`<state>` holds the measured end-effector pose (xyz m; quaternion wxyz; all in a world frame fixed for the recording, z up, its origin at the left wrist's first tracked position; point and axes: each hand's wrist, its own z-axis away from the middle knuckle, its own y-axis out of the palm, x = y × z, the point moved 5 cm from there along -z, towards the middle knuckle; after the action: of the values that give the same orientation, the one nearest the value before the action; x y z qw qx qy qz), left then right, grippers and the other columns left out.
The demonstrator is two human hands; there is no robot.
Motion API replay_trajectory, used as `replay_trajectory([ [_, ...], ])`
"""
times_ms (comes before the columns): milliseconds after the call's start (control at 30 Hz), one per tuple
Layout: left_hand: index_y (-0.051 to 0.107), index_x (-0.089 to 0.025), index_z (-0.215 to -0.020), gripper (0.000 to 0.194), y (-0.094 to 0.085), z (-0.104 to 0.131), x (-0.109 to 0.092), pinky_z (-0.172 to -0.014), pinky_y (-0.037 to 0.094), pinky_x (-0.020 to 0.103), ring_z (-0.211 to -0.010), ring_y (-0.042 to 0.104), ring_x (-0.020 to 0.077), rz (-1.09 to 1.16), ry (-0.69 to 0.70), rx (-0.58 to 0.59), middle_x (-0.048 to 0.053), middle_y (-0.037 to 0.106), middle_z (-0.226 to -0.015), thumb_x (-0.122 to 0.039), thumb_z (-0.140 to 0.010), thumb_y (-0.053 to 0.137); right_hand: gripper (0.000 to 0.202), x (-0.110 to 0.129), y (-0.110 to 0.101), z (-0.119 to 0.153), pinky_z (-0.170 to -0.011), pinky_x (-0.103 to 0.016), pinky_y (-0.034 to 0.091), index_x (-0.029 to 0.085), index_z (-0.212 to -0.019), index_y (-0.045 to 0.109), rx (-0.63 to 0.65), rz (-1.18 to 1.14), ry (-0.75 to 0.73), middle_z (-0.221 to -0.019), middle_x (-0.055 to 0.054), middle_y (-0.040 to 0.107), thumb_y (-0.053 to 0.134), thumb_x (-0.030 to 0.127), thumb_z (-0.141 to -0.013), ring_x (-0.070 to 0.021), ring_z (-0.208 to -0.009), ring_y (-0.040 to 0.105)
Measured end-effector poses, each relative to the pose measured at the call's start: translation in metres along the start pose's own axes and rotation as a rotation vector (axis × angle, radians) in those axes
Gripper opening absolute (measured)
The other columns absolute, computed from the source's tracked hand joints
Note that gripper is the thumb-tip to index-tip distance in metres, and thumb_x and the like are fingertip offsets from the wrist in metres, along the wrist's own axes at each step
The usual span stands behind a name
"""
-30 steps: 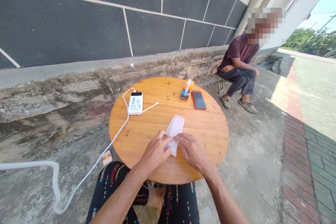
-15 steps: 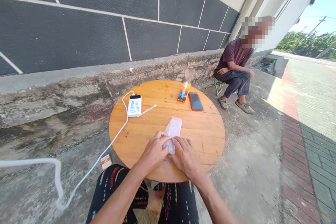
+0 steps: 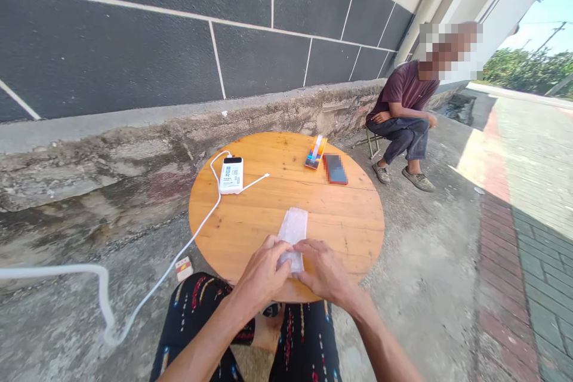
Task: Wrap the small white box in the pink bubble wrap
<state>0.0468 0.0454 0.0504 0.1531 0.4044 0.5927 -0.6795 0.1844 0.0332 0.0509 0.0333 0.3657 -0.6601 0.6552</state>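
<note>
A thin, whitish, tissue-like folded sheet (image 3: 294,225) lies on the round wooden table (image 3: 250,215) near its front edge. My left hand (image 3: 264,267) grips the sheet's near left part, thumb and fingers curled towards each other. From the other side my right hand (image 3: 326,268) holds its near right edge, fingertips almost meeting those of the left. The far end of the sheet lies uncovered beyond my fingers. Part of its near end shows between my thumbs, while the fingers hide the rest.
A white power bank (image 3: 231,175) with a white cable (image 3: 203,224) sits at the table's left. An orange and blue box (image 3: 316,153) and a red-edged phone (image 3: 335,169) lie at the far right. A person (image 3: 407,107) sits on a stool beyond. A small packet (image 3: 184,268) lies on the ground.
Both hands have shifted slightly on the sheet, and its far end looks lower and wider than before. The whole view has tilted a little.
</note>
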Motion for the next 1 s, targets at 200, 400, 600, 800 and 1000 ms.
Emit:
replay_trajectory([
  [200, 0.064, -0.022, -0.104, 0.025, -0.009, 0.001, -0.003, -0.073, 0.048, 0.026, -0.072, 0.058, 0.0111, 0.074, 0.068, 0.095, 0.006, 0.048, -0.125, -0.029, -0.083, 0.052, 0.033, -0.008, -0.009, -0.017, -0.086, -0.031, 0.043, 0.018, -0.107, 0.064, 0.099, -0.124, 0.027, -0.106, -0.006, 0.066, 0.064, 0.020, -0.074, -0.0215, -0.097, 0.060],
  [400, 0.052, -0.026, -0.121, 0.049, -0.016, 0.006, -0.009, -0.101, 0.040, 0.030, -0.117, 0.049, 0.0197, -0.012, 0.256, 0.172, 0.003, 0.049, -0.130, -0.012, -0.074, 0.056, 0.029, -0.009, -0.018, -0.031, -0.078, -0.028, 0.044, 0.021, -0.104, 0.067, 0.220, -0.169, 0.072, -0.099, -0.003, 0.069, 0.063, 0.022, -0.076, -0.0199, -0.087, 0.062],
  [600, 0.041, -0.025, -0.130, 0.059, -0.002, 0.005, -0.005, -0.105, 0.039, 0.037, -0.122, 0.045, 0.0212, -0.190, 0.264, 0.140, 0.005, 0.049, -0.129, -0.005, -0.076, 0.050, 0.023, -0.006, -0.017, -0.036, -0.083, -0.031, 0.044, 0.019, -0.101, 0.067, 0.221, -0.094, 0.026, -0.102, -0.006, 0.067, 0.056, 0.023, -0.081, -0.0213, -0.093, 0.061],
  [800, 0.041, -0.024, -0.128, 0.051, 0.001, 0.006, -0.004, -0.103, 0.041, 0.036, -0.118, 0.047, 0.0202, -0.239, 0.314, 0.121, 0.004, 0.051, -0.127, -0.007, -0.081, 0.049, 0.036, -0.006, -0.020, -0.034, -0.094, -0.038, 0.042, 0.017, -0.114, 0.062, 0.256, -0.061, -0.045, -0.116, -0.010, 0.062, 0.060, 0.030, -0.080, -0.0250, -0.107, 0.056],
  [1000, 0.043, -0.020, -0.126, 0.040, 0.006, 0.014, -0.005, -0.101, 0.042, 0.038, -0.115, 0.049, 0.0214, -0.278, 0.358, 0.105, 0.006, 0.054, -0.123, -0.010, -0.087, 0.043, 0.066, -0.014, -0.016, -0.033, -0.095, -0.039, 0.042, 0.020, -0.127, 0.053, 0.334, -0.189, 0.026, -0.124, -0.010, 0.059, 0.069, 0.051, -0.071, -0.0262, -0.111, 0.055],
])
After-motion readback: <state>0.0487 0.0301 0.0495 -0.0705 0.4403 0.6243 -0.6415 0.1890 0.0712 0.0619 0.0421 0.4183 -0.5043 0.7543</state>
